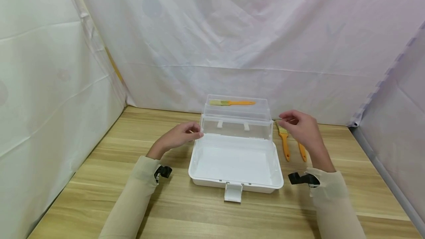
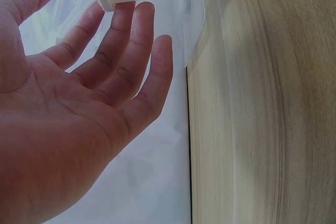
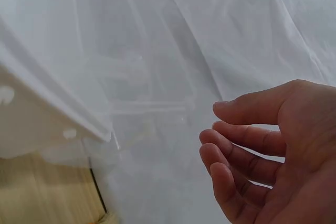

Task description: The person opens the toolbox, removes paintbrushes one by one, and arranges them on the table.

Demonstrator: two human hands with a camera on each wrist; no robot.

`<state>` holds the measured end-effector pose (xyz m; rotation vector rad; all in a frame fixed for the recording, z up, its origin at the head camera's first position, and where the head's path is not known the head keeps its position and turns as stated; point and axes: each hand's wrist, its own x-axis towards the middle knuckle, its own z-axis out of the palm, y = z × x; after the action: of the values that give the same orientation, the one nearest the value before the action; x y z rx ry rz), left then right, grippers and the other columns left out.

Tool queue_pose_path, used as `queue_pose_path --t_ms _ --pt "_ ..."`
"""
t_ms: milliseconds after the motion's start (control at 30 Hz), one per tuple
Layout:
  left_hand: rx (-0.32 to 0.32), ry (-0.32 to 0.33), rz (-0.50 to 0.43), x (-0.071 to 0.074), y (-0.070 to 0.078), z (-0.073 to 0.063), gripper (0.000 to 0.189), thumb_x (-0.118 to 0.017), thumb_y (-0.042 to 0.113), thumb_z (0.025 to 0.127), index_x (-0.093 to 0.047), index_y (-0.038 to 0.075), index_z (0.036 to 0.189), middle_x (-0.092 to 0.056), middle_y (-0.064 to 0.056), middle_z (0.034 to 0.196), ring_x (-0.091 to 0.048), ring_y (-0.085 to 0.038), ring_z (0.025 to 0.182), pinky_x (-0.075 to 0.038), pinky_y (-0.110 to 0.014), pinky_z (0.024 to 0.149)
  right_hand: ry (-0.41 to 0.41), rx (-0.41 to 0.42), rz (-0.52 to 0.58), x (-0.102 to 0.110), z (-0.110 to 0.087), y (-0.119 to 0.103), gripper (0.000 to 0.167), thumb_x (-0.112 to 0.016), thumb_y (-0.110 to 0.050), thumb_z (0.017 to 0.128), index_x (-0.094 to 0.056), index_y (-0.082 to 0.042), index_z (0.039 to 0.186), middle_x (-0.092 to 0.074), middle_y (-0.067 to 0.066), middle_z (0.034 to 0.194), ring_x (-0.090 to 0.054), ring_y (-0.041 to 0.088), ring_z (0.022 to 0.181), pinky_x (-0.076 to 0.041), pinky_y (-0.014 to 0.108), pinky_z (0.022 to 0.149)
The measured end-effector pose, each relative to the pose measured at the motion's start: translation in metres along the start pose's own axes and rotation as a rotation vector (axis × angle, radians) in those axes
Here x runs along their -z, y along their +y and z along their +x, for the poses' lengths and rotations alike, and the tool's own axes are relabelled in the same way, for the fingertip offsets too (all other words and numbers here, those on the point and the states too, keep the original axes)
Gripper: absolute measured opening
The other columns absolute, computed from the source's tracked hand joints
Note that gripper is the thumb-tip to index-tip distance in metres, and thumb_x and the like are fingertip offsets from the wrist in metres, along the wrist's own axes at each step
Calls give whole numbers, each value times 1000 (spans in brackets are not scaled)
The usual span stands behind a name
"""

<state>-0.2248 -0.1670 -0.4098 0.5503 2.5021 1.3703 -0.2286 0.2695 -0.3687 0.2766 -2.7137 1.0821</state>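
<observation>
A white plastic box (image 1: 235, 161) stands on the table, its clear lid (image 1: 237, 110) swung up and back. Its white latch (image 1: 233, 193) hangs down at the front. My left hand (image 1: 180, 135) is at the box's back left corner, fingers loosely bent; whether they touch it I cannot tell. To the right of the lid hovers my right hand (image 1: 303, 126), fingers loosely curved and holding nothing. Below it lie a paintbrush (image 1: 284, 143) with an orange handle and a second orange handle (image 1: 302, 152), partly hidden by the hand.
Another paintbrush (image 1: 234, 103) shows at the clear lid; whether it lies on, in or behind it I cannot tell. The wooden table (image 1: 109, 180) meets pale cloth walls (image 1: 232, 40) at the back and sides.
</observation>
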Motion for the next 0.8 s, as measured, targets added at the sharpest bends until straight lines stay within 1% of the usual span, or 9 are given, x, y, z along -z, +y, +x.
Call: queue_pose_path --t_ms 200,400,567,800 --pt "-5 -5 -10 0 1 -1 21 -68 31 111 -69 10 114 -69 -9 118 -65 -25 107 -57 -49 95 -3 39 -11 -3 1 -9 30 -73 -24 109 -75 1 127 -75 17 112 -69 34 96 -54 23 71" --pt "3 -7 -24 0 1 -2 21 -69 30 111 -68 9 115 -69 -10 119 -65 -26 108 -57 -53 98 -32 59 11 -4 7 -22 30 -74 -24 108 -75 -1 128 -75 15 111 -69 32 97 -54 26 73" --pt "-3 -6 -24 0 1 -1 21 -69 30 111 -69 9 115 -69 -10 119 -65 -26 108 -57 -52 97 -51 58 1 -7 19 -34 31 -73 -25 108 -74 -2 129 -75 15 115 -68 32 99 -56 30 77" --pt "-1 -6 -18 0 1 0 21 -69 30 111 -69 10 115 -69 -9 119 -65 -25 109 -57 -48 95 -86 62 17 -12 37 -49 28 -74 -22 108 -75 -2 127 -75 16 117 -68 32 102 -57 42 85"
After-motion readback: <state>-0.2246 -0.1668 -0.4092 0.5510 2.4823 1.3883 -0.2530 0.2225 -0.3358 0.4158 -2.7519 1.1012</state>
